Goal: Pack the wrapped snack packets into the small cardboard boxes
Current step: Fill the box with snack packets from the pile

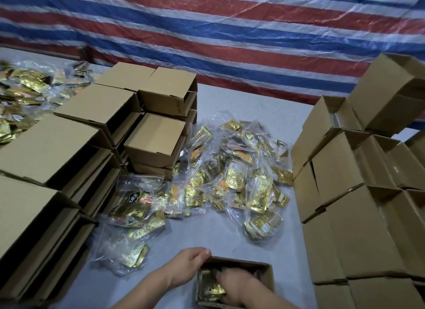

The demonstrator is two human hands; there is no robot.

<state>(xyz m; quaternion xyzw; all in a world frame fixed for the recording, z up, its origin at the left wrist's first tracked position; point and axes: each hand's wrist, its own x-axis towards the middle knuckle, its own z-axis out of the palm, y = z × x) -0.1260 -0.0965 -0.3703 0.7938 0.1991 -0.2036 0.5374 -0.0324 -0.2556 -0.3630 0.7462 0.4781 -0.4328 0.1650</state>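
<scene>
Both hands at an open box (264, 276) at 6 o'clock on the table (230, 106).
Left hand (187, 266) grips the box's left rim, thumb curled over it; right hand (232, 284) is inside on gold packets (210, 290), blurred, grip unclear. Packet pile (230, 170) at centre; box stacks at 9 (57, 147) and 3 o'clock (358, 193).

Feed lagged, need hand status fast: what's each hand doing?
Left hand: gripping the open cardboard box rim.
Right hand: inside the box on gold snack packets; blurred, grip unclear.
</scene>
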